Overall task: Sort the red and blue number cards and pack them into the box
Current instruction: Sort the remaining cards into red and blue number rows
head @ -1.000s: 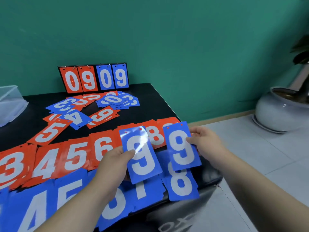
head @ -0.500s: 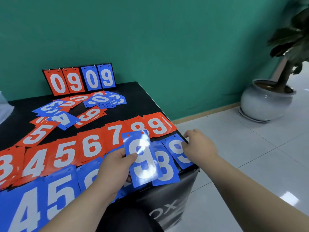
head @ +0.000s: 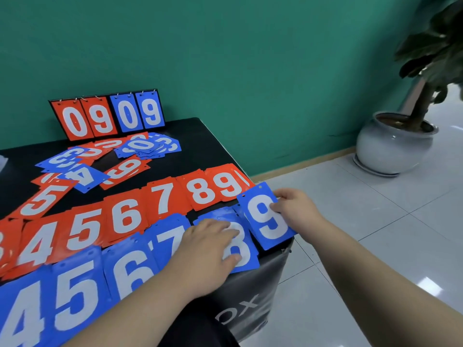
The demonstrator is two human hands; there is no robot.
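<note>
The black surface point(head: 200, 151) carries a row of red number cards point(head: 125, 216), with a row of blue number cards point(head: 75, 296) just in front, overlapping its near edge. Behind them lies a loose heap of mixed cards point(head: 140, 146), and a scoreboard point(head: 107, 116) reading 09 09 stands at the far edge.

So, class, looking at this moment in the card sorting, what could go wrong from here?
The blue 9 card sits at the corner of the table, so it may slip to the floor once the right hand lets go. The left hand, flat on the blue 8 card, could drag that row crooked.
</note>
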